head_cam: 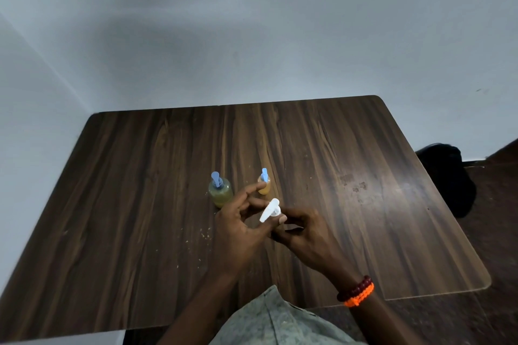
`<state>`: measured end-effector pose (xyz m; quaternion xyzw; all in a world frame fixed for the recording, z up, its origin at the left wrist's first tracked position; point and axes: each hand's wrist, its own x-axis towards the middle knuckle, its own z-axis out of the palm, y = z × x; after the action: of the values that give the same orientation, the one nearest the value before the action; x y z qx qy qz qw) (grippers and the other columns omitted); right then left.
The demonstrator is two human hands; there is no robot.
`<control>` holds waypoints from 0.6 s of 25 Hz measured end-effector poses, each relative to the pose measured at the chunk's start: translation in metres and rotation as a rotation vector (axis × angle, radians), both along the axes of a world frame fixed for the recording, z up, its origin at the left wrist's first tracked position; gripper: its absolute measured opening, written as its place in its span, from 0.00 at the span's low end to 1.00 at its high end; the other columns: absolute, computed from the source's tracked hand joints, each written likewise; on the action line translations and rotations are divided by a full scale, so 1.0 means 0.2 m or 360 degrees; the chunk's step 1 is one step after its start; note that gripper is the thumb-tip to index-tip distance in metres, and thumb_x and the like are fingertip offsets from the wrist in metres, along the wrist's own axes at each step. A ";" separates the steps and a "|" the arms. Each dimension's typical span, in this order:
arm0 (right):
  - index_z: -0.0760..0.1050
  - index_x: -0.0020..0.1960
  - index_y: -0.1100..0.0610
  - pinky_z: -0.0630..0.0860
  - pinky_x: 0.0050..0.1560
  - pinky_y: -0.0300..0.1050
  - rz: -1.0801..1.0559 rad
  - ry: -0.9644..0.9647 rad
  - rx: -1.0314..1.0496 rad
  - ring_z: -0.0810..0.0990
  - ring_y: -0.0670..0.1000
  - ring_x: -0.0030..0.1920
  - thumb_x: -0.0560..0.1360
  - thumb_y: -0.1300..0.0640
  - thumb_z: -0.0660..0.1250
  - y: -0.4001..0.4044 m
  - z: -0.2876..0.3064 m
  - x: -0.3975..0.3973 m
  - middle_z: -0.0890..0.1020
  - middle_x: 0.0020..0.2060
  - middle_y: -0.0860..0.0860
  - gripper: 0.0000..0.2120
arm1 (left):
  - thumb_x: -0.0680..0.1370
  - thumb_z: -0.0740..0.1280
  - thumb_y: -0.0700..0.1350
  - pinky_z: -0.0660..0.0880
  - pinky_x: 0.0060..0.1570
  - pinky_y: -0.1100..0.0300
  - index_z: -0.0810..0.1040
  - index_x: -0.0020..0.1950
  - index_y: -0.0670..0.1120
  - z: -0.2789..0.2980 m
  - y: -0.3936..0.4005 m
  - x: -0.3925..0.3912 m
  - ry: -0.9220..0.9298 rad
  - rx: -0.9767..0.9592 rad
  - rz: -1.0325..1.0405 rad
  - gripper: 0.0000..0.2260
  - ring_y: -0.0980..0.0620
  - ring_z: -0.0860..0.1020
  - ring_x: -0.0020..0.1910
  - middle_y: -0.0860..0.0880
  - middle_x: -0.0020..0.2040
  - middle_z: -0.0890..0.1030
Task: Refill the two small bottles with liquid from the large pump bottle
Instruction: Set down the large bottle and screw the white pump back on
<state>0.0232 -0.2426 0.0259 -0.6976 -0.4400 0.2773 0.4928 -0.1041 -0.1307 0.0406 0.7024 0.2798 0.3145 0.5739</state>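
Patterned shirt fabric point(280, 325) at bottom centre, both hands meeting over a dark wooden table point(140, 176).

Mid-frame, the left hand point(238, 230) and right hand point(302, 232) together pinch a white pump head point(270, 210); its bottle is hidden. Just above stand two small blue-pumped bottles: the wider left bottle point(220, 190), the narrower right bottle point(264, 186). Beaded bracelets point(357, 291) circle the right wrist.

A single head-worn view looks forward and steeply down from above the near edge of a wooden table point(308, 148), close over the person's hands, with a pale wall point(252, 22) facing behind.
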 end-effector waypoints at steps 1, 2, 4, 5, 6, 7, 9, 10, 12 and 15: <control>0.84 0.60 0.52 0.81 0.48 0.32 0.0014 0.0003 0.0006 0.85 0.38 0.52 0.77 0.60 0.75 -0.01 0.00 0.00 0.87 0.50 0.40 0.13 | 0.71 0.82 0.39 0.83 0.62 0.46 0.78 0.72 0.45 0.00 0.01 0.00 0.0012 -0.0031 -0.0049 0.30 0.53 0.88 0.54 0.51 0.48 0.90; 0.84 0.60 0.53 0.81 0.48 0.32 0.0023 0.0004 0.0011 0.85 0.38 0.52 0.77 0.61 0.74 -0.01 0.00 0.00 0.87 0.50 0.39 0.13 | 0.72 0.81 0.38 0.82 0.64 0.45 0.76 0.74 0.45 0.00 0.02 -0.01 0.0034 -0.0070 -0.0117 0.31 0.52 0.88 0.56 0.50 0.51 0.90; 0.84 0.61 0.53 0.81 0.48 0.32 0.0022 0.0009 0.0011 0.85 0.39 0.52 0.77 0.61 0.74 -0.02 0.00 0.01 0.87 0.50 0.39 0.13 | 0.76 0.78 0.37 0.80 0.67 0.44 0.74 0.76 0.45 0.01 0.04 -0.02 0.0081 -0.0117 -0.0290 0.30 0.51 0.86 0.61 0.49 0.59 0.88; 0.84 0.60 0.51 0.81 0.47 0.33 0.0011 0.0010 0.0012 0.85 0.39 0.52 0.77 0.60 0.74 -0.02 0.00 0.01 0.87 0.49 0.39 0.12 | 0.77 0.77 0.37 0.80 0.68 0.44 0.74 0.77 0.44 0.01 0.05 -0.02 0.0089 -0.0107 -0.0357 0.28 0.51 0.85 0.64 0.49 0.63 0.87; 0.84 0.59 0.49 0.82 0.47 0.33 -0.0004 0.0010 0.0022 0.85 0.39 0.51 0.77 0.60 0.74 -0.02 0.01 0.00 0.87 0.48 0.38 0.12 | 0.77 0.76 0.37 0.79 0.69 0.44 0.75 0.76 0.44 0.01 0.06 -0.02 0.0081 -0.0075 -0.0379 0.28 0.51 0.83 0.66 0.49 0.65 0.85; 0.83 0.58 0.47 0.82 0.46 0.35 -0.0027 0.0008 0.0034 0.86 0.40 0.50 0.77 0.60 0.74 -0.02 0.02 0.00 0.87 0.48 0.38 0.13 | 0.76 0.78 0.39 0.80 0.68 0.44 0.76 0.75 0.44 0.00 0.05 -0.01 0.0064 -0.0037 -0.0342 0.27 0.50 0.83 0.67 0.49 0.66 0.85; 0.83 0.57 0.45 0.83 0.46 0.36 -0.0055 0.0015 0.0063 0.86 0.40 0.48 0.76 0.62 0.75 -0.01 0.03 0.00 0.88 0.46 0.39 0.14 | 0.71 0.83 0.47 0.83 0.63 0.46 0.81 0.68 0.46 0.01 0.01 0.01 0.0038 -0.0002 -0.0148 0.27 0.50 0.85 0.62 0.50 0.60 0.87; 0.83 0.56 0.42 0.82 0.46 0.34 -0.0061 0.0011 0.0072 0.86 0.39 0.48 0.76 0.62 0.75 -0.01 0.04 0.00 0.87 0.46 0.36 0.16 | 0.68 0.84 0.51 0.84 0.59 0.48 0.83 0.62 0.47 0.01 -0.01 0.02 0.0055 0.0020 -0.0024 0.25 0.52 0.87 0.58 0.52 0.56 0.88; 0.79 0.56 0.37 0.79 0.47 0.28 -0.0050 -0.0019 0.0073 0.83 0.33 0.51 0.76 0.62 0.75 0.00 0.06 0.00 0.83 0.46 0.25 0.20 | 0.67 0.84 0.53 0.85 0.55 0.54 0.85 0.54 0.50 0.02 -0.06 0.03 0.0127 0.0087 0.0196 0.19 0.57 0.87 0.52 0.54 0.48 0.88; 0.78 0.58 0.35 0.79 0.46 0.27 -0.0044 -0.0025 0.0054 0.82 0.30 0.52 0.76 0.61 0.75 0.01 0.06 -0.01 0.81 0.47 0.20 0.22 | 0.69 0.83 0.47 0.83 0.53 0.63 0.87 0.50 0.49 0.01 -0.09 0.04 0.0120 0.0171 0.0281 0.12 0.60 0.86 0.50 0.56 0.46 0.88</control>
<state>0.0215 -0.2415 0.0379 -0.6974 -0.4388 0.2574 0.5049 -0.0962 -0.1487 0.0429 0.7162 0.3445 0.3518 0.4946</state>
